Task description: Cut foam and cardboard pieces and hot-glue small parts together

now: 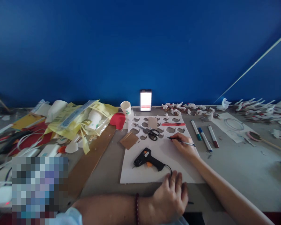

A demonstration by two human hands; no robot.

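My right hand (184,147) rests on a white sheet (134,175) and is closed around a black-and-clear pen (190,144), whose tip points left just below a row of cut-out holes. Across the sheet's front edge lies my left hand (170,195), its fingers stretched out and slightly apart, with nothing held. A black glue gun (146,158) lies on the sheet; its cord runs to the fingers of my left hand. Black-handled scissors (152,133) and a red pen (173,124) rest over the cut-out part, left of and above the right hand.
Several markers (204,139) lie to the right. A paper with a drawn circle (234,124) and several white paper birds (253,106) sit beyond. On the left are yellow packaging (69,120), a cardboard strip (96,157) and a paper cup (125,108). A lit phone (145,100) stands against the blue wall.
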